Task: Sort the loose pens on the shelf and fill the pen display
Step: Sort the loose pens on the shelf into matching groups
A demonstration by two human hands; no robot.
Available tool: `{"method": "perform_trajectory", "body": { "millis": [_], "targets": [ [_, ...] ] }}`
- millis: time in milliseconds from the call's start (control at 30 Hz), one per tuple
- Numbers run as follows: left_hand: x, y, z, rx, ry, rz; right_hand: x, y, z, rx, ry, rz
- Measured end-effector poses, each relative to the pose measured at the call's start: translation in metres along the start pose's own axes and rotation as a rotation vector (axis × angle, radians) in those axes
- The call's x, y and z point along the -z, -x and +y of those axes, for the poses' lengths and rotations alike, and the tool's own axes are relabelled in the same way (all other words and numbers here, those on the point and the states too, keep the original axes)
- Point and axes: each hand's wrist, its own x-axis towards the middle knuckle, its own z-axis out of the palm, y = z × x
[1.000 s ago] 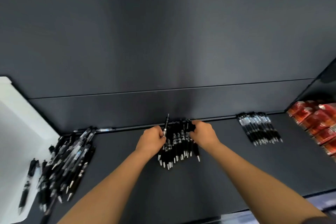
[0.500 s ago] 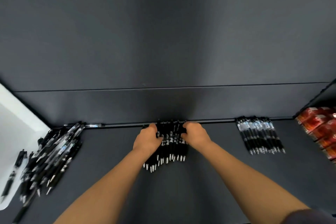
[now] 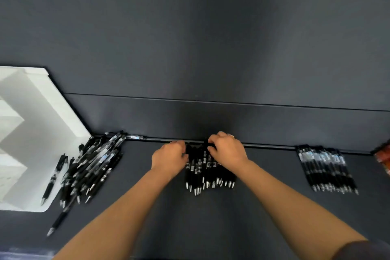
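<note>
Ok, middle pen bunch (image 3: pixel 207 173) lies on the shelf (image 3: pixel 211 217) against the back edge; our left hand (image 3: pixel 169 157) and right hand (image 3: pixel 226 151) curl fingers onto its far end from both sides. We judge the pens light, stiff, slippery, prone to roll: squeeze the bundle's flanks. Fingertips are lost among black barrels; loose pile (image 3: pixel 92 162) is blurred

Three clusters sit against the back edge of the dark shelf (image 3: pixel 278 158): a loose pile of pens (image 3: pixel 92 167) sprawling from the back left corner frontward, a middle bunch of pens (image 3: pixel 202 175) gripped by the left hand (image 3: pixel 168 159) and right hand (image 3: pixel 228 150), and a neat row of pens (image 3: pixel 327 169) toward the right. Bare shelf lies between them and along the front edge — open passage. A white display (image 3: pixel 31 133) blocks the left edge; red packets (image 3: pixel 383 160), the right.
</note>
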Motion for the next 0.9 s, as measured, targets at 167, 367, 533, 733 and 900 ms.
{"method": "perform_trajectory", "body": {
  "millis": [167,367,533,733,900],
  "targets": [
    [0.019,0.011,-0.049,-0.004,-0.024,0.041,-0.006,-0.013,-0.055,0.085,0.024,0.007],
    [0.054,0.025,-0.135,0.040,-0.027,0.092,-0.017,-0.034,-0.147,0.161,-0.004,-0.033],
    [0.069,0.033,-0.200,0.071,-0.029,0.077,-0.031,-0.046,-0.204,0.174,-0.032,-0.095],
    [0.068,0.030,-0.237,0.079,-0.031,0.032,-0.048,-0.052,-0.235,0.094,-0.101,-0.168],
    [0.059,0.026,-0.237,0.054,-0.162,-0.007,-0.058,-0.052,-0.244,0.032,-0.108,-0.198]
  ]
}}
